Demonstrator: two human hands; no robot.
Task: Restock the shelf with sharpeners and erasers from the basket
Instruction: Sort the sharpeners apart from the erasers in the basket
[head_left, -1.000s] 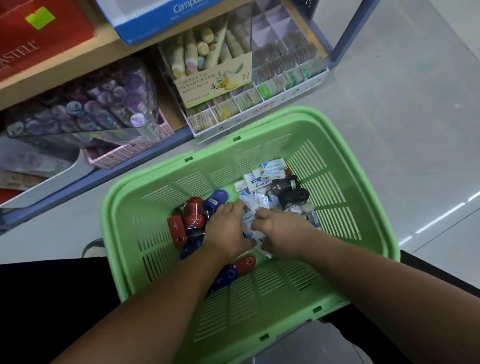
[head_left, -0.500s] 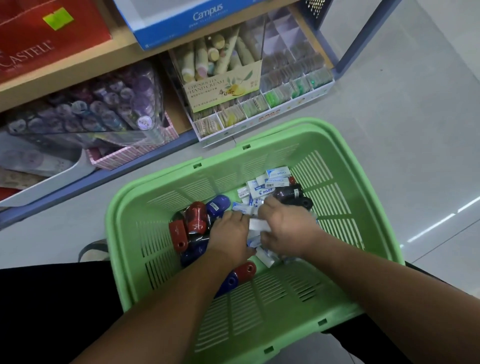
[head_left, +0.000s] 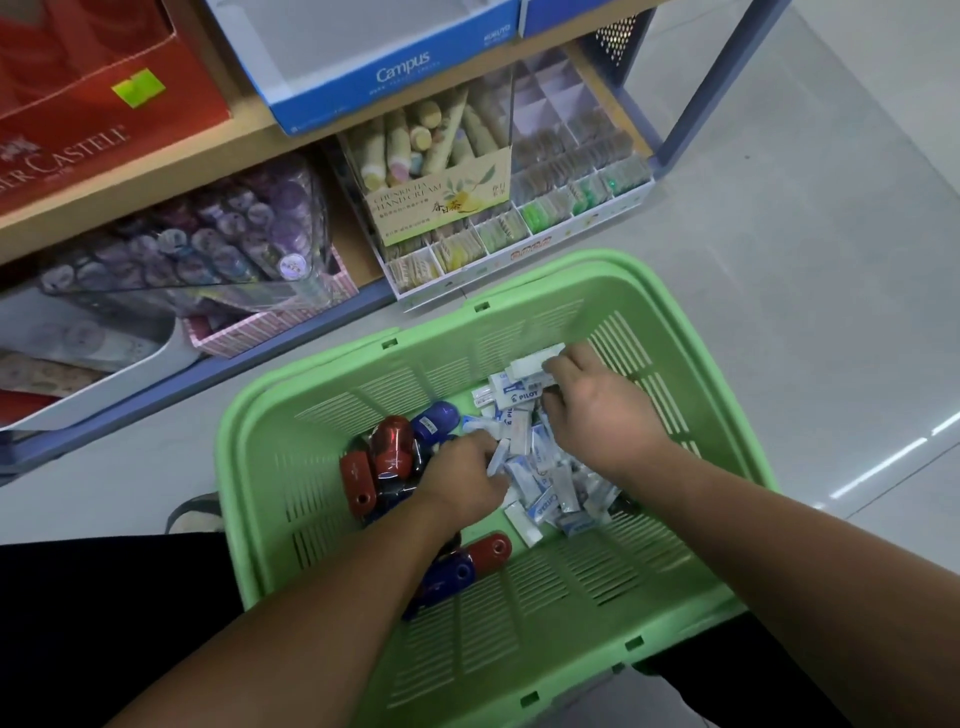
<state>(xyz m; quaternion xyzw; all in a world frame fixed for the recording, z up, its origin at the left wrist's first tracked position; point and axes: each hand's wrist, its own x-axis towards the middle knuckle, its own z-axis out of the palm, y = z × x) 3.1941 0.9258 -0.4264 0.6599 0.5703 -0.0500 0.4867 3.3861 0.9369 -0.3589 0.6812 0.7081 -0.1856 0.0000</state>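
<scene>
A green plastic basket (head_left: 519, 649) sits on the floor below me. Inside lie several red and blue sharpeners (head_left: 395, 452) on the left and a heap of white and blue erasers (head_left: 540, 478) in the middle. My left hand (head_left: 460, 480) reaches down into the heap with its fingers curled round a white eraser. My right hand (head_left: 597, 410) is further back in the basket and pinches a white eraser (head_left: 535, 361) at its fingertips, raised over the pile. The shelf (head_left: 249, 140) stands just behind the basket.
A compartmented display box (head_left: 545, 223) with small packets and a hand cream carton (head_left: 436, 202) stands on the lowest shelf level. Purple tubes in a clear case (head_left: 208, 244), a blue Campus box (head_left: 374, 67) and a red box (head_left: 93, 104) fill the shelf. Grey floor lies to the right.
My right hand moved back and up from the middle of the heap, carrying a white eraser. My left hand stayed in the pile among the erasers. The view tilted closer to the basket.
</scene>
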